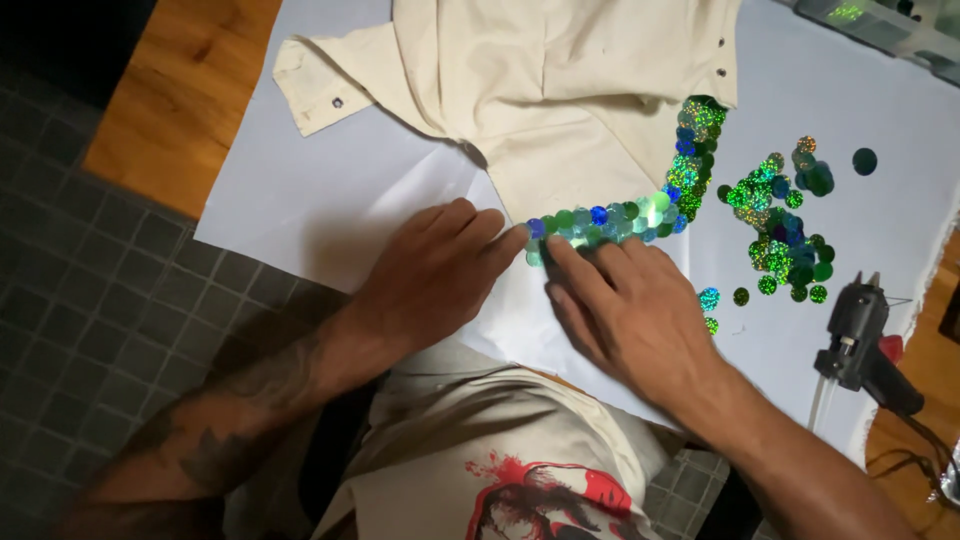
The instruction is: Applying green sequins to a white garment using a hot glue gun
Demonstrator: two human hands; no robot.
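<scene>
Fingers of the left hand (435,275) lie flat and spread, their tips pressing the near end of the sequin strip (640,195); they grip nothing. The right hand (630,310) is likewise flat, fingers extended onto the same end, holding nothing. The strip of green and blue holographic sequins runs along the hem of a cream garment (540,90) on white paper (310,200). Loose sequins (785,215) lie to the right, a black glue gun (860,335) beyond them, all on the wooden tabletop (180,90).
</scene>
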